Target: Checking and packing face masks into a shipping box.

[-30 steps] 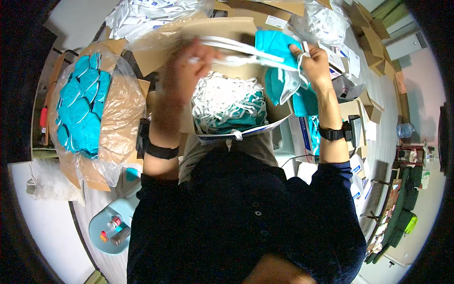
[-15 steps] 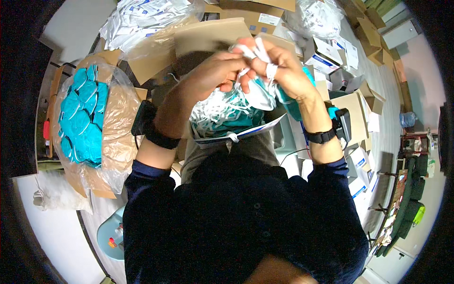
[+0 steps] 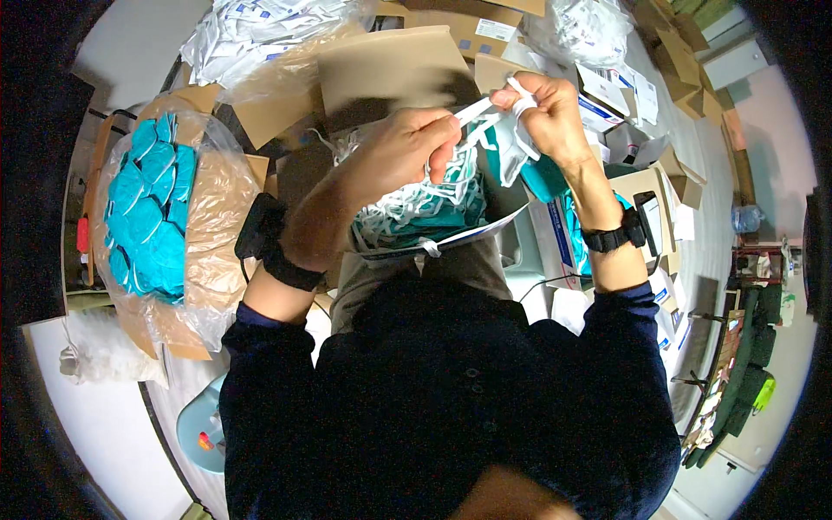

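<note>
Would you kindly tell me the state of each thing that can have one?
Left hand: closed on a white strap
Right hand: closed on it too
White strap: stretched between both hands
Mask: hanging below the right hand
Central box: open, heaped with straps
Left carton: open, holding teal masks

The pale grey floor [image 3: 709, 230] carries brown cartons [image 3: 683, 184] and white boxes [image 3: 600, 97].

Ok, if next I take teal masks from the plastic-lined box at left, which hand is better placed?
Probably your left hand: it's nearer the teal masks, with your right hand farther across. Both grip white straps, so the left would need freeing first.
</note>
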Tool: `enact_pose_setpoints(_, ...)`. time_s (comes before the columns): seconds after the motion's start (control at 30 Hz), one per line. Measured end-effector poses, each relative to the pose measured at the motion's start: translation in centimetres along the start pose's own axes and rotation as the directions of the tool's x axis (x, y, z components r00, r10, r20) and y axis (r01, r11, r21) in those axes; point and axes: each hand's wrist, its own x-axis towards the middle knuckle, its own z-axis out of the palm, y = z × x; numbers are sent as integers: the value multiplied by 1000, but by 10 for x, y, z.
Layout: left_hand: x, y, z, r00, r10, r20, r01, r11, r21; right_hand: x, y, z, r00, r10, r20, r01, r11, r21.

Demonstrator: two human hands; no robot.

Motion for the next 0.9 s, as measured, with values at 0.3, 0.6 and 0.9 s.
enact_pose_setpoints(0.3, -61, 3, -29, 988, -146, -53, 145, 989, -25, 1, 51, -73, 920, 220, -324, -229, 973, 12)
enact_pose_setpoints(0.6, 0, -30, -24, 996, -75, -38, 51, 898, -437, -22, -5, -45, 975, 158, 154, -185, 965, 184)
enact_pose_setpoints(0.9, 46, -86, -25, 944, -239, 225, 323, 550, -770, -41, -23, -24, 964, -62, -260, 89, 992, 93)
